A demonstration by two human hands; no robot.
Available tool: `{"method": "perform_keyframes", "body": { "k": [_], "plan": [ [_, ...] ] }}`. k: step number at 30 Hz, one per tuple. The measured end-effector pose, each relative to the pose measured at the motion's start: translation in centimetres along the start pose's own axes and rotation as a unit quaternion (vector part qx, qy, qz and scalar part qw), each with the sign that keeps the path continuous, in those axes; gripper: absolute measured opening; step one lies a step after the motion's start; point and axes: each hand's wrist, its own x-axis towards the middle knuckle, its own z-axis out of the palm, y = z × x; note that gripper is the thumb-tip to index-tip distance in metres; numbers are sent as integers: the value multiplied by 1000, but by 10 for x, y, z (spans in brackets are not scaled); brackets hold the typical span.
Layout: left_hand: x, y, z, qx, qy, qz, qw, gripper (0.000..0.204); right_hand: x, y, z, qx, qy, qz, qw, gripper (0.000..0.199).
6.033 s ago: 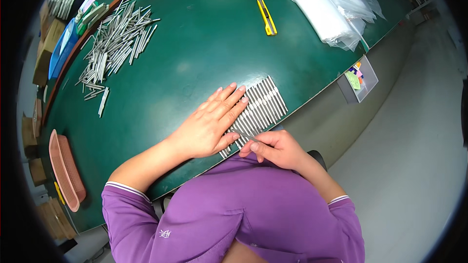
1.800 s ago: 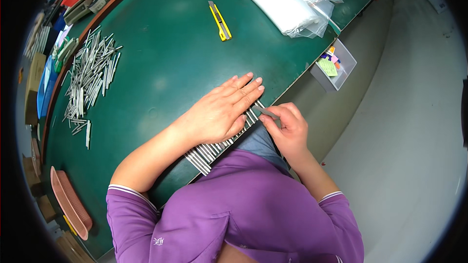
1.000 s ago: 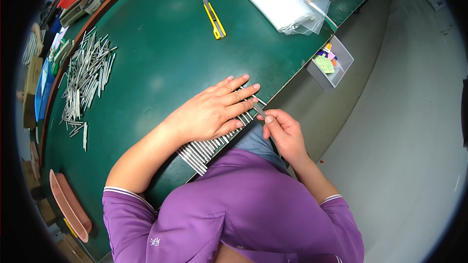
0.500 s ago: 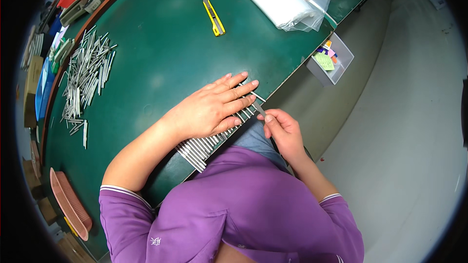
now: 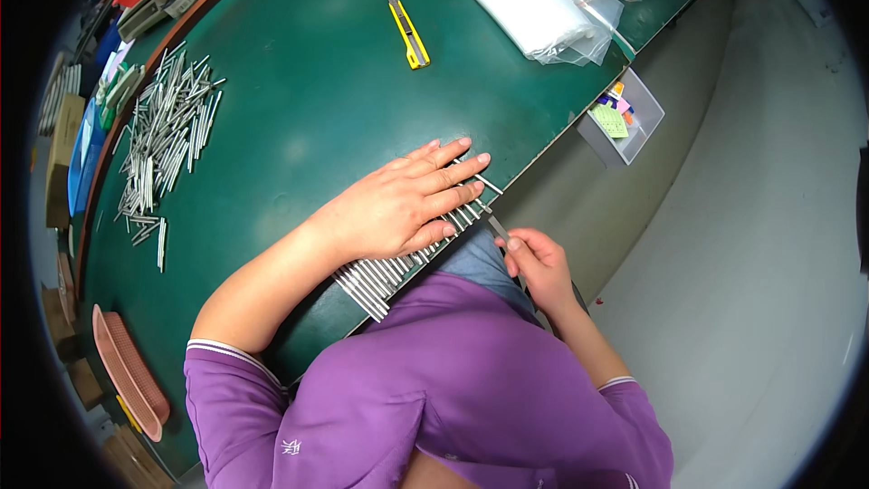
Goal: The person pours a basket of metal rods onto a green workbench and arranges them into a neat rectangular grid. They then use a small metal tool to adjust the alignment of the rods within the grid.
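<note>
1 metal rod (image 5: 497, 227) lies at frame centre-right, off the table edge (image 5: 543, 158), long axis running upper left to lower right, pinched by the right hand (image 5: 536, 263), while the left hand (image 5: 398, 208) presses flat, fingers spread, on the rod row (image 5: 385, 273).

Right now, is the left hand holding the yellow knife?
No, the left hand lies flat on the row of metal rods; the knife lies apart, farther up the table.

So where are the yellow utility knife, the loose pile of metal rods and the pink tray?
yellow utility knife (image 5: 409, 32), head view, middle of its handle.
loose pile of metal rods (image 5: 163, 140), head view, centre of the heap.
pink tray (image 5: 127, 369), head view, its long rim.
</note>
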Motion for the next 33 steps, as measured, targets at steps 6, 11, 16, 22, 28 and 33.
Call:
{"method": "perform_keyframes", "body": {
  "k": [6,11,16,22,28,33],
  "plan": [
    [-5,1,-6,-9,7,1,1000,51,1,-6,1,23,-4,-6,1000,21],
    [-16,-3,-6,-18,7,12,1000,47,-1,-18,11,25,-29,10,999,21],
    [-18,-5,-5,-40,18,16,999,44,4,-31,21,18,-48,26,998,21],
    [-17,-5,-4,-41,25,21,999,43,13,-20,33,-11,-17,-24,1000,19],
    [-18,-6,-2,-48,34,26,998,44,-8,3,16,7,-1,-31,999,19],
    [-16,-4,-3,-32,28,19,999,47,11,-14,32,3,10,-69,998,19]
  ]
}}
